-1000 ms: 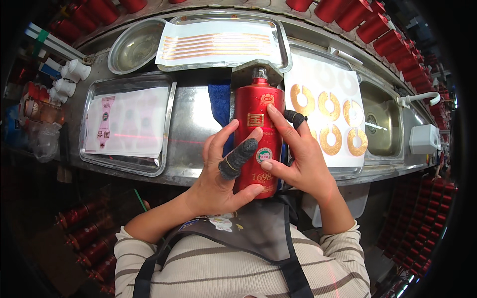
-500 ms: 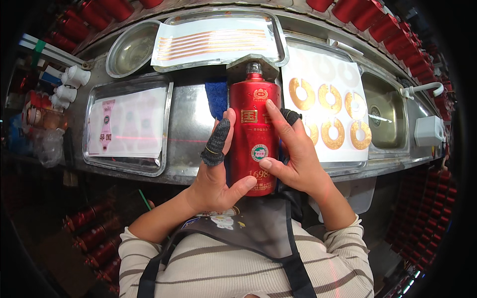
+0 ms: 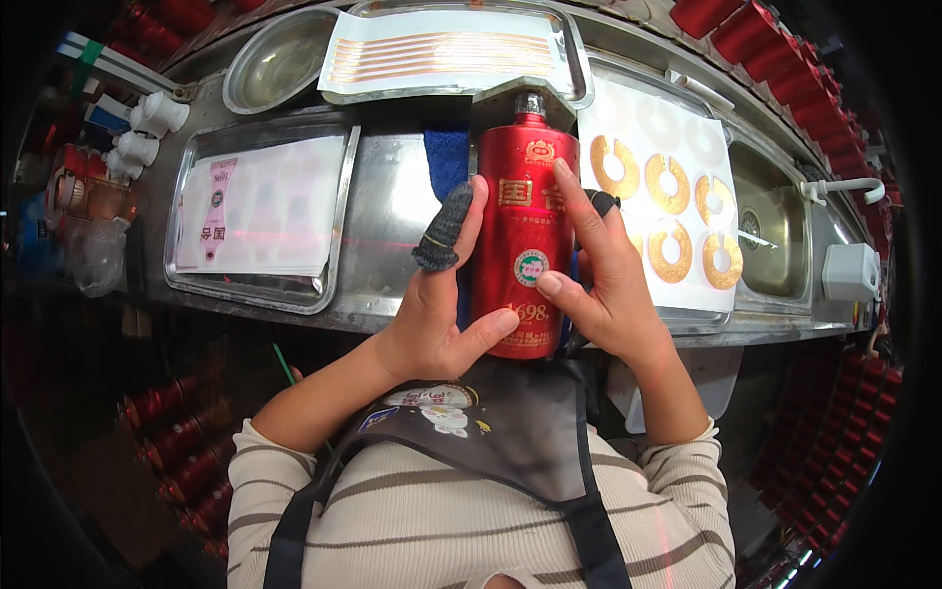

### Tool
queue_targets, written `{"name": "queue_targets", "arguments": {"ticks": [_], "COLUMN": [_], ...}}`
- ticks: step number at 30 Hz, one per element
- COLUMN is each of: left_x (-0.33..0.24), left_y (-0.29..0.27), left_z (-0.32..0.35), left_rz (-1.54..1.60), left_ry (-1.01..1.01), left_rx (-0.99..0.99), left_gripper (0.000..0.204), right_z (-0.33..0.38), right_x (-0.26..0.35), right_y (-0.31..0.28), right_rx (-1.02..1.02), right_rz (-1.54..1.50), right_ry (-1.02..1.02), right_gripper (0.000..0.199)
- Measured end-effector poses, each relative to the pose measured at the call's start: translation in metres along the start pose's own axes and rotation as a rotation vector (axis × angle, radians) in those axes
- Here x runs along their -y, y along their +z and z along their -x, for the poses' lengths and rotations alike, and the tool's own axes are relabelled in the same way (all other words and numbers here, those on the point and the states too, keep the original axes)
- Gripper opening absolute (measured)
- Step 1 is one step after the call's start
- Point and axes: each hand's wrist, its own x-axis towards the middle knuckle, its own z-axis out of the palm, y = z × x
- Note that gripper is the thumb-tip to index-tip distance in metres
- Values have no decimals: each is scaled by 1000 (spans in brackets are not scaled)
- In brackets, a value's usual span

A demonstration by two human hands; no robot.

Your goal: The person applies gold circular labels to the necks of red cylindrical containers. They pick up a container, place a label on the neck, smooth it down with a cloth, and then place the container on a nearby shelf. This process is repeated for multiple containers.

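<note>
A red bottle (image 3: 498, 260) with gold markings and a round green-and-white badge stands in front of me, its dark capped neck against a metal block (image 3: 555, 110). My left hand (image 3: 422, 329) holds its left side, thumb on the lower front and fingers running up the edge. A dark knitted finger cover (image 3: 444, 234) with a band sits on that hand. From the right, my right hand (image 3: 618, 304) holds the bottle, its thumb beside the badge and a finger along the upper front. Another dark cover is partly hidden behind that hand. Blue cloth (image 3: 446, 162) lies beside the bottle.
At left, a metal tray (image 3: 337, 245) bears printed sheets. Behind are a round metal bowl (image 3: 235, 69) and a tray with gold-striped paper (image 3: 442, 27). Gold ring stickers (image 3: 669, 185) lie at right, before a sink (image 3: 775, 277). Red bottles (image 3: 751, 49) line the back.
The whole view has shifted, so the bench and bottle appear higher and mostly farther right. Both hands keep nearly the same hold on the bottle.
</note>
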Motion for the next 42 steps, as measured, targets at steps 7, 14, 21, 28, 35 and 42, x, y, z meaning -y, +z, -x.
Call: {"name": "queue_targets", "arguments": {"ticks": [7, 14, 21, 28, 35, 42], "left_x": [1, 2, 0, 5, 2, 15], "left_y": [-6, -11, -23, -11, -13, -14], "left_z": [0, -7, -4, 3, 1, 2], "left_rz": [50, -18, 38, 69, 35, 112], "left_ry": [60, 128, 96, 94, 92, 57], "left_rx": [-20, 8, 9, 52, 52, 36], "left_gripper": [88, 79, 76, 81, 79, 79], "right_z": [-2, -2, 22, 25, 24, 25], "right_x": [-14, -9, -4, -15, -15, -9], "right_y": [-1, -3, -14, -5, -7, -8], "right_rx": [-29, 0, 73, 88, 130, 117], "right_rz": [-79, 20, -16, 8, -27, -115], "right_ry": [53, -36, 102, -8, 27, 61], "right_gripper": [79, 79, 78, 95, 96, 84]}}
